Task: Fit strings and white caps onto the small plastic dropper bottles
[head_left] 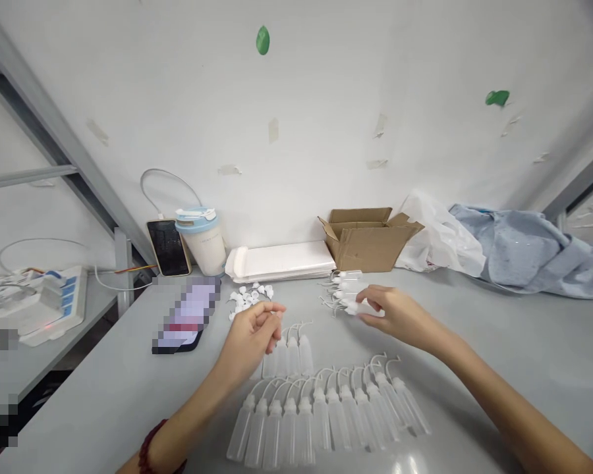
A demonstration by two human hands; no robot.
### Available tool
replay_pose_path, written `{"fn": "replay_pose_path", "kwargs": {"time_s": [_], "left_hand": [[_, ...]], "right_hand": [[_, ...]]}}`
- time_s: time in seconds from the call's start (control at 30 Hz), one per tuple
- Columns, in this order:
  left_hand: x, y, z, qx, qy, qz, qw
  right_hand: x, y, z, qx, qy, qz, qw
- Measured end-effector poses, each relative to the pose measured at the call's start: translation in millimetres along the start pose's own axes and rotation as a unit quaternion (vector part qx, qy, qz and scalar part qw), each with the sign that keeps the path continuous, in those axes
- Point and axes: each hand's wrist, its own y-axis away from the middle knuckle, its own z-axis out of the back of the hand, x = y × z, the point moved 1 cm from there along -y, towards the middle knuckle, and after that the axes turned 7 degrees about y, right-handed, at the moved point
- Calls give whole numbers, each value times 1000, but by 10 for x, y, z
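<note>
My right hand (390,311) has its thumb and fingers around a small clear squeeze bottle (360,307) with a thin spout, lying at the edge of a group of similar bottles (350,286). My left hand (257,332) hovers with curled fingers in front of a pile of small white caps (250,296); whatever it may hold is hidden. Partly beneath that hand lies a short row of bottles (292,355) with curved thin spouts. Closer to me, a long row of such bottles (304,428) lies side by side, spouts pointing away.
Along the wall stand a lidded cup (207,250), a phone (169,247), a stack of white trays or boxes (281,261), an open cardboard box (368,243), a white plastic bag (439,237) and bluish cloth (528,250). Another phone (190,316) lies at left, near a power strip (64,306).
</note>
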Motion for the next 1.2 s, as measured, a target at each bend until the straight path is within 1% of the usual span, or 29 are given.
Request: {"fn": "replay_pose_path", "kwargs": {"time_s": [0.07, 0.1, 0.13, 0.2, 0.27, 0.33, 0.4, 0.47, 0.5, 0.57, 0.67, 0.77, 0.93, 1.03, 1.2], "left_hand": [[-4, -57, 104, -43, -65, -31, 996], [-6, -87, 164, -64, -118, -53, 989], [-7, -115, 224, -82, -185, -80, 976], [-3, -163, 330, -103, -320, -117, 934], [16, -197, 404, -102, -423, -131, 891], [49, -215, 445, -94, -486, -130, 859], [95, -223, 457, -78, -519, -128, 841], [144, -223, 450, -61, -539, -124, 831], [166, -222, 442, -54, -549, -120, 826], [201, -218, 418, -51, -573, -110, 811], [230, -216, 371, -46, -602, -125, 787], [258, -229, 327, -27, -605, -159, 780], [337, -279, 305, 1, -577, -186, 795], [383, -312, 312, 10, -565, -189, 803], [443, -356, 338, 14, -559, -180, 809]], "right_hand": [[-28, -33, -40, -36, 56, -15, 998], [-44, -46, -69, -44, 80, -22, 996], [-60, -58, -99, -48, 97, -27, 994], [-89, -78, -152, -52, 113, -35, 992], [-102, -92, -183, -54, 112, -37, 991], [-81, -93, -192, -61, 113, -37, 991], [-4, -72, -190, -83, 95, -23, 992], [137, -22, -185, -99, 41, 21, 994], [228, 14, -183, -91, 2, 58, 994], [423, 99, -186, -25, -69, 122, 990], [652, 212, -193, 52, -99, 175, 978], [723, 254, -216, 78, -92, 182, 976], [672, 222, -272, 105, -80, 195, 972], [667, 208, -286, 117, -90, 198, 969], [652, 194, -298, 131, -93, 180, 971]]}}
